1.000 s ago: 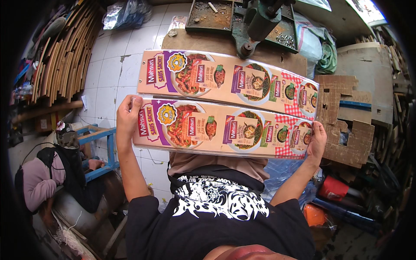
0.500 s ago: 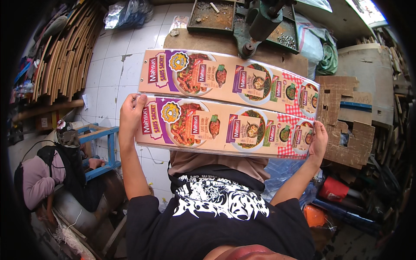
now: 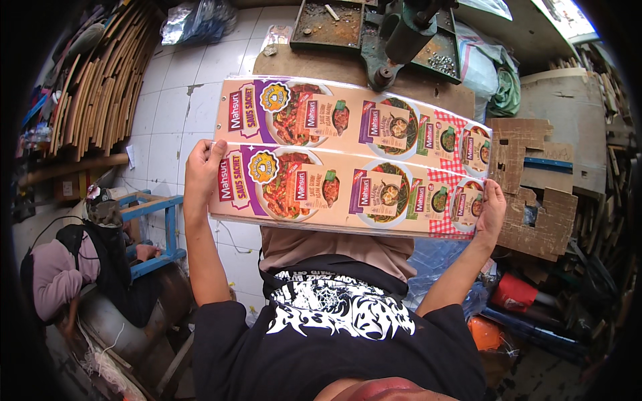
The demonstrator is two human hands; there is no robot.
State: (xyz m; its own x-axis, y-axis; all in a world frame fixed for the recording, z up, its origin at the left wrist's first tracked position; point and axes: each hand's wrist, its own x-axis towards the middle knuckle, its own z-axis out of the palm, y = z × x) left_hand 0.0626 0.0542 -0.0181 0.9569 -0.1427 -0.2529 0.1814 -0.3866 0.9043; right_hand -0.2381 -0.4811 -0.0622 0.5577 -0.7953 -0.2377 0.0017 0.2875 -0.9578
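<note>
Two long printed panels with food pictures and a clear glossy covering lie across the front of me. My left hand [image 3: 204, 167] grips the left end of the near panel [image 3: 334, 190], thumb on top. At its right end, my right hand [image 3: 491, 208] holds the corner, thumb on the printed face. The near panel looks like a stack of several layers along its lower edge. Its far edge meets or slightly overlaps the far panel [image 3: 421, 113], which rests on the wooden board [image 3: 267, 63] and has a small eyelet at its left end.
A green press [image 3: 401, 47] with metal trays of small parts [image 3: 328, 30] stands beyond the panels. Cardboard pieces [image 3: 542, 227] lie at the right. Stacked strips [image 3: 100, 73] fill the far left. A person [image 3: 67, 267] sits at the left beside a blue frame [image 3: 157, 264].
Both my hands have moved slightly away from my body with the near panel. Its far edge has closed up against the far panel, which stays almost where it was.
</note>
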